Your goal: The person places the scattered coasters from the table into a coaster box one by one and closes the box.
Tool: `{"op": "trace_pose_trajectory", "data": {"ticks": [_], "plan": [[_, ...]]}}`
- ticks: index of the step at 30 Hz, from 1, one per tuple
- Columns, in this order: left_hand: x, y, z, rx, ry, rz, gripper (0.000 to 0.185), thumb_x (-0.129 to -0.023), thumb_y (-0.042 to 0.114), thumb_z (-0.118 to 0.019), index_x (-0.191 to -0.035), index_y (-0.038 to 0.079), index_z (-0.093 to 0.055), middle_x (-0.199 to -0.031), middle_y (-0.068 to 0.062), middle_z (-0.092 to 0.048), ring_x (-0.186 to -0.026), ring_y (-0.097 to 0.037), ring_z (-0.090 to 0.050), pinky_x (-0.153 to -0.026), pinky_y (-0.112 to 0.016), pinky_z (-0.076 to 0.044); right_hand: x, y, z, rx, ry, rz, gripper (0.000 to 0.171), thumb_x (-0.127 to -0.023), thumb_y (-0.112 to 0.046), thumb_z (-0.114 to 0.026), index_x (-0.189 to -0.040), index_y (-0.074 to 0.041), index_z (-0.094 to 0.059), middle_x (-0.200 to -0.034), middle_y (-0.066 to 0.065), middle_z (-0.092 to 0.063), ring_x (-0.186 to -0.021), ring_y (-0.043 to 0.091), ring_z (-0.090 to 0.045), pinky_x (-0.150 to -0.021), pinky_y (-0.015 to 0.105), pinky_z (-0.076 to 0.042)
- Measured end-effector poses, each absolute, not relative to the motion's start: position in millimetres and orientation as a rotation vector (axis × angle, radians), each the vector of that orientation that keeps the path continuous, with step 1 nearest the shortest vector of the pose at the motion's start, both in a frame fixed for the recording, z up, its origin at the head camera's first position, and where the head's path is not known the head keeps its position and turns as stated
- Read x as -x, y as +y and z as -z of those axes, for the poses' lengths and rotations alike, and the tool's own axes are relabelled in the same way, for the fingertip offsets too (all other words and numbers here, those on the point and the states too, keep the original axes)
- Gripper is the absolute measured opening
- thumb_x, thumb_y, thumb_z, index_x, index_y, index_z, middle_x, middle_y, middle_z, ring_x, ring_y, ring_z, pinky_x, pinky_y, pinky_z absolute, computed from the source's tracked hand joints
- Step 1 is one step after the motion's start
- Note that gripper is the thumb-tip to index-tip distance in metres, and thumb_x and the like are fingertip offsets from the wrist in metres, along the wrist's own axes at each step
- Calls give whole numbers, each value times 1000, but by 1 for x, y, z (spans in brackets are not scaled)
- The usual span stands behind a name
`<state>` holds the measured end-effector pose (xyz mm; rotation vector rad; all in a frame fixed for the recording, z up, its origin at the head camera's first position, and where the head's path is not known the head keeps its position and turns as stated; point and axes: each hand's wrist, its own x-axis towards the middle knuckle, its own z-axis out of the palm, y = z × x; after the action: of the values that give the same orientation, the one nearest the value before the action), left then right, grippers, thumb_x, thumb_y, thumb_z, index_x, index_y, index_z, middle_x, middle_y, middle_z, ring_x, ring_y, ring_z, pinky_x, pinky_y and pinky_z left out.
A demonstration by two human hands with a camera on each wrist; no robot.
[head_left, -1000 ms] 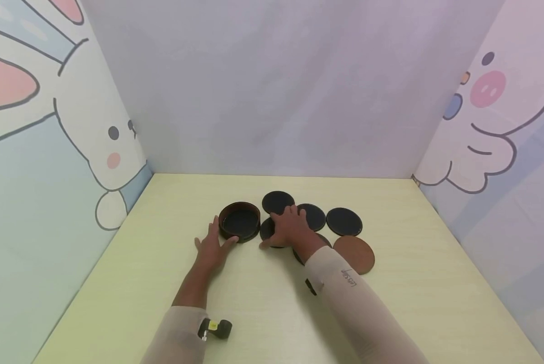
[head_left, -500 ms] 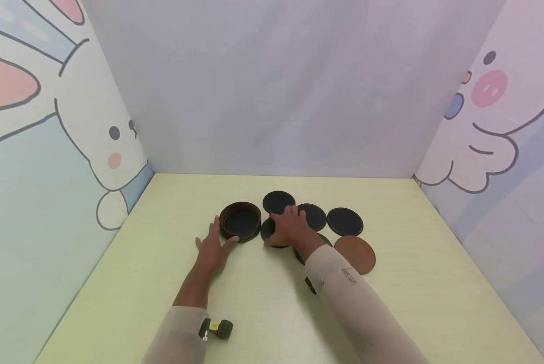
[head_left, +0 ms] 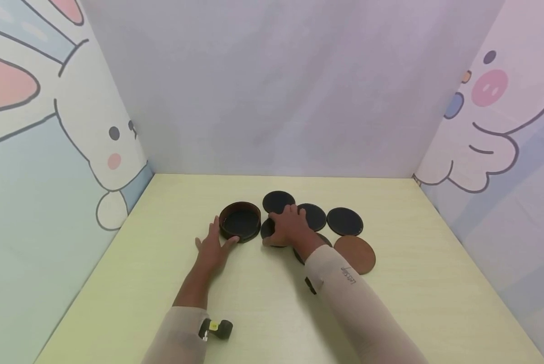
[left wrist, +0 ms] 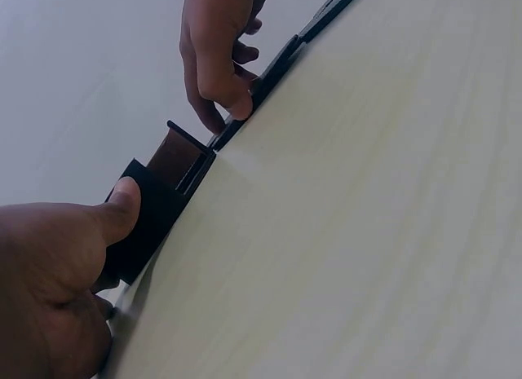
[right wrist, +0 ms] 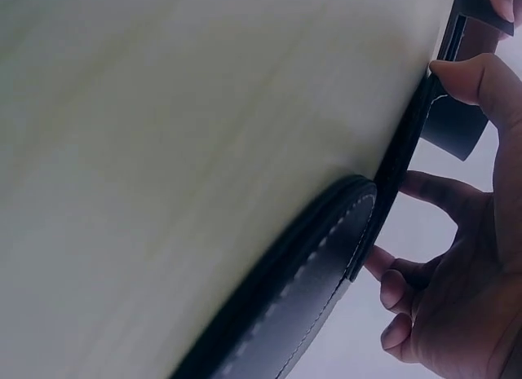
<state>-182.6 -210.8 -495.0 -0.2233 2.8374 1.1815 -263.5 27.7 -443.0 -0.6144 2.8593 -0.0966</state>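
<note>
In the head view, a round black coaster holder (head_left: 240, 206) with a brown inner wall and a gap in its side sits left of the coasters. My left hand (head_left: 210, 251) holds it from the left and front, thumb on its outer wall (left wrist: 147, 220). My right hand (head_left: 291, 227) lies over a black round coaster (head_left: 266, 229) just right of the holder. In the right wrist view, thumb and fingers grip this coaster's (right wrist: 400, 151) edges. It lies flat on the table or nearly so, and is partly hidden by the hand.
More black coasters lie around the right hand: one behind (head_left: 278, 201), one right of it (head_left: 314, 216), another farther right (head_left: 344, 221), and one partly under the wrist (head_left: 325, 238). A brown coaster (head_left: 355, 254) lies beside the right sleeve. The pale table (head_left: 262, 313) meets walls on three sides.
Almost nothing differs. The right thumb shifts very slightly at the coaster's near edge; the left hand, holder and other coasters stay in place.
</note>
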Motion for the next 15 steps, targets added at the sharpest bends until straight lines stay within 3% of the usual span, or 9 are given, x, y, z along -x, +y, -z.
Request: {"op": "trace_pose_trajectory", "data": {"ticks": [8, 15], "plan": [[183, -211, 497, 221, 2828, -1202, 99, -110, 49, -62, -177, 11, 1, -182, -26, -11, -169, -49, -15, -133, -72, 15, 266, 31, 447, 603, 2867, 156, 92, -90, -70, -73, -167, -28, -48, -164, 33, -41, -156, 51, -35, -127, 70, -29], [184, -211, 498, 221, 2840, -1175, 99, -110, 49, -61, -177, 10, 1, -182, -27, -11, -168, -50, -15, -133, -72, 14, 267, 33, 447, 600, 2910, 187, 90, -89, -71, -71, -165, -29, -50, -157, 31, -47, -147, 47, -41, -121, 65, -33]]}}
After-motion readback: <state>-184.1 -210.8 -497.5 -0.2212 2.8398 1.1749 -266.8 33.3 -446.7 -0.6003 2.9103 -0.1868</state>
